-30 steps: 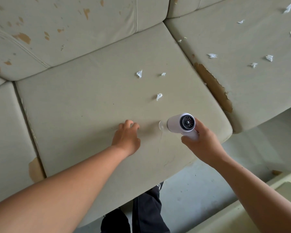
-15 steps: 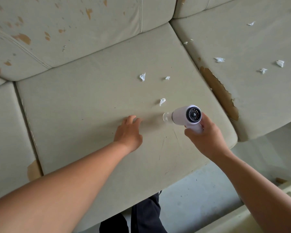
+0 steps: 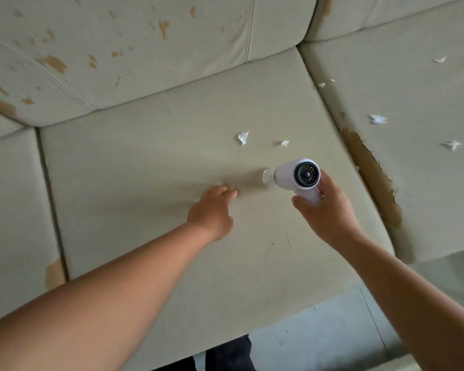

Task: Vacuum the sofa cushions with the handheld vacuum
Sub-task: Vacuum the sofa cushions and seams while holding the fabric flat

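Handheld vacuum [image 3: 295, 176], white with a dark round grille at its back end, sits low over the middle seat cushion [image 3: 145, 170], right of the cushion's centre. From my feed its barrel lies roughly left to right. The grille faces back toward the camera and to the right, and the clear nozzle [image 3: 265, 175] points left and slightly away, down at the fabric. I cannot tell whether the nozzle rim touches the cushion. The handle drops from the barrel into the right hand [image 3: 327, 212], whose fingers are wrapped around it.

The left hand [image 3: 212, 210] rests palm down on the same cushion, just left of the nozzle, with its fingers reaching toward it and holding nothing. They are blurred.

Two paper scraps [image 3: 243, 137] lie on the cushion beyond the vacuum, apart from it. More white bits [image 3: 377, 119] are scattered on the right seat cushion [image 3: 413, 84], whose near edge has a long worn brown patch [image 3: 370, 172]. The back cushion [image 3: 118, 49] is flecked with brown spots.
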